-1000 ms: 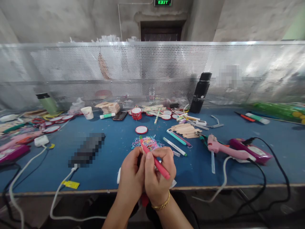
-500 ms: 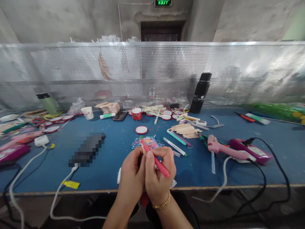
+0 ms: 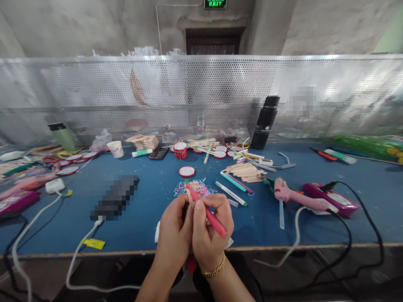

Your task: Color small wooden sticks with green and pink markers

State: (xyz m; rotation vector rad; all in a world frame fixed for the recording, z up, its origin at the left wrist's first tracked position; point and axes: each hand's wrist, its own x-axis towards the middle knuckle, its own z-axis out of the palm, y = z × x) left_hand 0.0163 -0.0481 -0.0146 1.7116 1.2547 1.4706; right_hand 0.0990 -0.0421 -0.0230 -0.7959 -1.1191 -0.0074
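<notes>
My right hand (image 3: 212,226) is closed round a red marker (image 3: 215,220), which slants with its near end toward me. Pressed close beside it, my left hand (image 3: 174,230) pinches a small wooden craft stick (image 3: 189,195), mostly hidden by the fingers. A green end (image 3: 187,182) shows at the top, by the marker's far end. Just beyond the fingertips lies a tangled heap of coloured rubber bands (image 3: 197,186). A white marker with a green cap (image 3: 231,193) lies to the right of the hands.
A round white lid (image 3: 187,171) and a pile of wooden sticks (image 3: 247,172) lie farther back. At right are a pink glue gun (image 3: 299,199) and black bottle (image 3: 266,123). A phone (image 3: 116,197) with a white cable lies left. A perforated metal screen (image 3: 201,92) borders the table.
My right hand and the near end of the red marker have shifted very slightly right and down. The left hand stays almost in place.
</notes>
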